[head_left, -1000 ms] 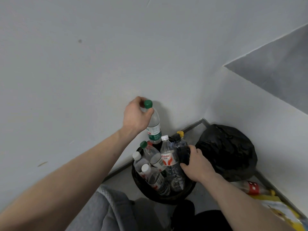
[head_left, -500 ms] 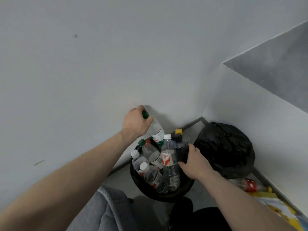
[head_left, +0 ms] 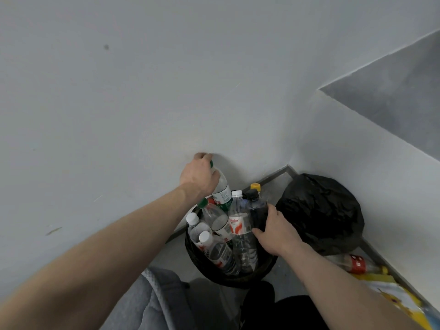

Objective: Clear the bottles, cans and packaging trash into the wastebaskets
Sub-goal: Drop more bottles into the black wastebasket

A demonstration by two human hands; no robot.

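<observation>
The yellow packaging (head_left: 402, 298) runs off the frame's lower right edge.

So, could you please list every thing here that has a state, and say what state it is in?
Left hand: grips the green-capped bottle at its neck.
Green-capped bottle: capped, tilted, bottom among the other bottles.
Right hand: holds the dark bottle.
Dark bottle: capped, upright.
Wastebasket: crowded with bottles.
Black bag: bulging, on the floor.
Red-labelled bottle: lying on the floor.
</observation>
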